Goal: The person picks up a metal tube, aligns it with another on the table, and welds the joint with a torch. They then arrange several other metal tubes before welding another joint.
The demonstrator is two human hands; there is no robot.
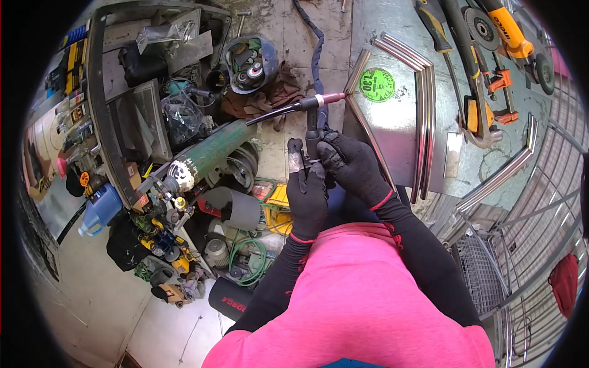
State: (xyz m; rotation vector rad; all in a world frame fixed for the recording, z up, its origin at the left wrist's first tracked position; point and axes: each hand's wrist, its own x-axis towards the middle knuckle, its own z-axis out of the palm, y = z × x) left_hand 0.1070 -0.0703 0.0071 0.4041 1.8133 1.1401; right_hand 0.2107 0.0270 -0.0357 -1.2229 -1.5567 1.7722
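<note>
A TIG welding torch (312, 126) stands out in front of me, its pink nozzle pointing right toward the bent metal tubes. My left hand (307, 193), in a black glove with silver tape on one finger, is closed around the lower end of the torch. My right hand (353, 161), also in a black glove, has its fingers curled together against the torch's lower handle from the right side. Near the nozzle tip is the corner of a bent shiny tube (363, 119). More bent tubes (424, 122) lie side by side to its right.
The metal workbench (491, 168) holds an angle grinder (481, 27), clamps (504, 98) and a green round sticker (377, 84). A green gas cylinder (218, 150) lies left of my hands. A bucket (251, 64) holds cans. Power tools (169, 245) crowd the floor; a wire rack (481, 273) stands right.
</note>
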